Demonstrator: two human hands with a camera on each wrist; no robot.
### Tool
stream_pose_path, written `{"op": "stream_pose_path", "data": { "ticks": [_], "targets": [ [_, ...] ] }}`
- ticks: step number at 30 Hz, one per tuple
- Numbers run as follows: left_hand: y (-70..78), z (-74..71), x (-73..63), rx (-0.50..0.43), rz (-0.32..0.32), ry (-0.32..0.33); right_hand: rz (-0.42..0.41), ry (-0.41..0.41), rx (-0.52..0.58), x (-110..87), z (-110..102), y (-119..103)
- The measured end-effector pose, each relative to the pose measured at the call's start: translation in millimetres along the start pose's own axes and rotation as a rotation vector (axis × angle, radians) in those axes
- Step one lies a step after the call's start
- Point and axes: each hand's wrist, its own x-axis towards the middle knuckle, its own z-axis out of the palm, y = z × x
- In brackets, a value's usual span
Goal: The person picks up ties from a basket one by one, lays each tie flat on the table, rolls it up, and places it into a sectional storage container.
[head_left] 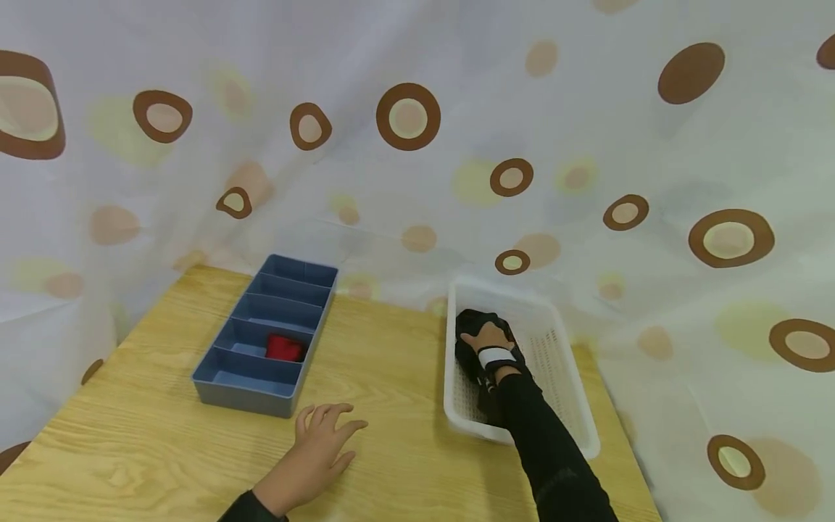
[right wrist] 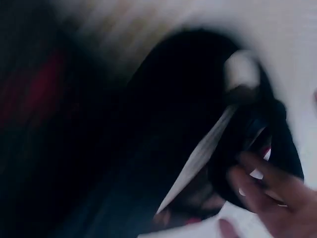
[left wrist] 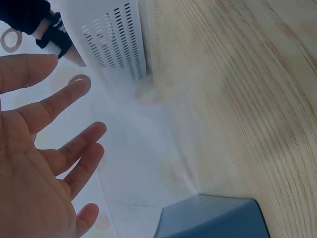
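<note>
In the head view my right hand (head_left: 491, 338) is down in a white plastic basket (head_left: 566, 355), on dark fabric (head_left: 471, 322) heaped along its left side. The right wrist view is blurred. There, the right fingers (right wrist: 252, 186) touch black cloth (right wrist: 188, 94) with a pale strip and a white patch; whether they pinch it does not show. My left hand (head_left: 313, 453) hovers over the table, fingers spread and holding nothing, between the basket and a blue divided box (head_left: 244, 395). A small red folded cloth (head_left: 284, 348) lies in one of the box's nearer compartments.
The light wooden table (head_left: 385, 377) carries both containers. A white sheet (head_left: 365, 181) with brown and beige circles hangs behind and to the sides, close to the table's back edge. The basket (left wrist: 116, 49) has slotted walls.
</note>
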Motion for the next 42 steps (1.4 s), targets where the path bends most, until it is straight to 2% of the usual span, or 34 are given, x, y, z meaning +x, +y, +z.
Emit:
{"op": "stream_pose_path", "data": {
  "ticks": [2, 3, 4, 5, 7, 8, 9, 11, 13, 16, 19, 22, 24, 26, 29, 31, 34, 36, 38, 40, 42],
  "targets": [
    [0.8, 1.6, -2.2, -0.007, 0.003, -0.005, -0.001, 0.062, 0.143, 11.6, 6.1, 1.3],
    [1.0, 2.3, -3.0, -0.012, 0.007, -0.005, -0.033, 0.104, 0.237, 12.9, 3.5, 1.3],
    [1.0, 2.8, -3.7, -0.011, 0.009, -0.006, -0.085, 0.133, 0.342, 9.9, -3.9, -0.7],
    [1.0, 3.2, -4.2, -0.010, 0.012, -0.007, -0.106, 0.123, 0.443, -1.8, -21.8, -10.0],
    [0.8, 3.9, -4.9, -0.004, 0.015, -0.004, -0.110, 0.077, 0.670, -38.4, -71.8, -39.1],
    [0.6, 4.2, -5.2, -0.002, 0.017, -0.001, -0.130, 0.090, 0.771, -61.0, -99.2, -55.7],
    [0.4, 4.5, -5.2, -0.003, 0.017, 0.002, -0.159, 0.091, 0.856, -84.8, -128.5, -71.9],
    [0.3, 5.2, -4.8, 0.001, 0.015, 0.013, -0.154, 0.028, 0.962, -135.0, -191.7, -109.0],
    [0.7, 5.5, -3.4, 0.003, 0.012, 0.026, -0.273, -0.012, 1.029, -171.1, -235.5, -127.4],
    [5.3, 2.9, 2.5, -0.008, -0.003, 0.074, -0.496, -0.100, 1.098, -214.1, -280.5, -140.8],
    [16.2, -5.2, 12.1, -0.065, -0.019, 0.165, -0.680, -0.160, 1.140, -252.2, -305.7, -149.9],
    [32.0, -16.7, 22.8, -0.201, -0.015, 0.252, -0.837, -0.217, 1.160, -282.5, -311.7, -155.2],
    [42.5, -24.1, 28.6, -0.297, -0.002, 0.272, -0.910, -0.260, 1.160, -299.8, -308.8, -157.4],
    [50.0, -29.4, 32.4, -0.362, 0.005, 0.253, -0.942, -0.305, 1.170, -315.1, -303.0, -157.2],
    [52.1, -32.5, 34.3, -0.379, 0.004, 0.192, -0.906, -0.309, 1.104, -333.6, -293.1, -148.8],
    [47.4, -33.2, 33.1, -0.368, -0.016, 0.178, -0.860, -0.267, 0.969, -343.2, -286.6, -137.9],
    [35.4, -37.9, 29.4, -0.367, -0.047, 0.213, -0.796, -0.166, 0.591, -355.5, -276.3, -119.5],
    [27.3, -45.4, 26.1, -0.361, -0.065, 0.265, -0.769, -0.137, 0.334, -361.7, -266.7, -109.1],
    [20.1, -54.8, 21.8, -0.350, -0.078, 0.301, -0.727, -0.148, 0.144, -366.3, -255.7, -99.9],
    [14.2, -64.0, 16.9, -0.318, -0.092, 0.325, -0.674, -0.187, 0.060, -369.1, -245.3, -90.1],
    [9.2, -71.0, 12.2, -0.291, -0.110, 0.340, -0.612, -0.235, 0.053, -369.5, -238.0, -77.0]
  ]
}}
